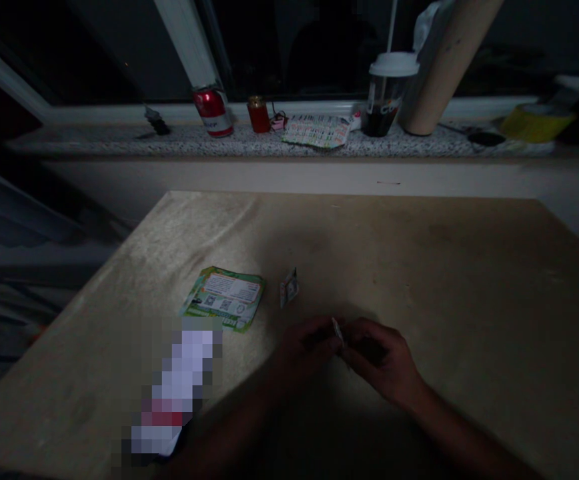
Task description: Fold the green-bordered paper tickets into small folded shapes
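My left hand (pixel 305 347) and my right hand (pixel 380 363) meet low over the middle of a tan table (pixel 419 253). Both are closed in a pinch on a small thin pale piece (pixel 337 329), too small and dark to name. A little beyond the hands a small torn packet scrap (pixel 289 287) stands on the tabletop. To its left lies a flat green and white printed packet (pixel 224 298). A long white and red object (pixel 177 390), blurred out, lies near the table's front left by my left forearm.
Behind the table runs a speckled window ledge (pixel 119 141) with a red can (pixel 213 112), a small red jar (pixel 258 114), a printed sheet (pixel 317 130), a lidded cup with a straw (pixel 389 90), a cardboard tube (pixel 444 67) and a yellow tape roll (pixel 537 123). The room is dim.
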Tool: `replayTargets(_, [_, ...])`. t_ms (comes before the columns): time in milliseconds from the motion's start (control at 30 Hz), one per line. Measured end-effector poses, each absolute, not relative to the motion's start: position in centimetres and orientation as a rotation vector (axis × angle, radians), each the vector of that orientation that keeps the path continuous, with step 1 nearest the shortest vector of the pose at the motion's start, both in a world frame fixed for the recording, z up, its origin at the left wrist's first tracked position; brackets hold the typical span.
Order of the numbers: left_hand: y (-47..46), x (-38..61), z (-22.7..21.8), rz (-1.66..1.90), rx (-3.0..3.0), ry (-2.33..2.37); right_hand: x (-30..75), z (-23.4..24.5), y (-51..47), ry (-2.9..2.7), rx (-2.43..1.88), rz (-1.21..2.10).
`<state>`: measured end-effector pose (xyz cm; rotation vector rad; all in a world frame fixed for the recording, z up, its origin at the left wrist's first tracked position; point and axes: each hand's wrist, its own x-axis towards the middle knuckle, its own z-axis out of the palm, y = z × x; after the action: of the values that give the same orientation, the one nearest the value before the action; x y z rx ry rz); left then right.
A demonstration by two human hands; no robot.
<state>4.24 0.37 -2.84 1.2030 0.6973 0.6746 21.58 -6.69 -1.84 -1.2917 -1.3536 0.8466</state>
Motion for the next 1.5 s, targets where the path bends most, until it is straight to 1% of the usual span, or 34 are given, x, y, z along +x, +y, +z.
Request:
replayTargets(233, [0.5, 4.1, -2.7, 0.66, 1.43, 0.682, 21.5, -1.8, -6.8, -1.347, -1.274, 0.839])
replayTargets(500, [0.7, 4.2, -2.6, 0.773, 1.636, 0.752, 21.1, -2.0, -7.3, -1.358, -1.336, 0.762])
replayTargets(733, [0.9, 4.3, -2.4, 0.884, 1.895, 0.656, 21.4, -2.4, -7.2, -1.371, -1.306, 0.796])
replayTargets(933, [1.4, 4.2, -2.2, 0.839, 1.875, 0.783, 21.7, -2.1, -6.8, -1.164, -1.295, 0.908])
replayTargets(1100, [1.7, 4.0, -2.1, 0.787, 1.86, 0.809, 22.2, -3.0, -6.6, -1.074, -1.204, 1.055])
replayTargets(1267, [1.6, 4.0, -1.9, 0.767, 1.848, 0.801, 22.4, -3.2, -6.8, -1.089, -1.131, 1.127])
replayTargets(1500, [1.4, 4.2, -1.3, 0.792, 1.674, 0.806, 22.2, -2.3, -7.0, -1.204, -1.096, 1.113])
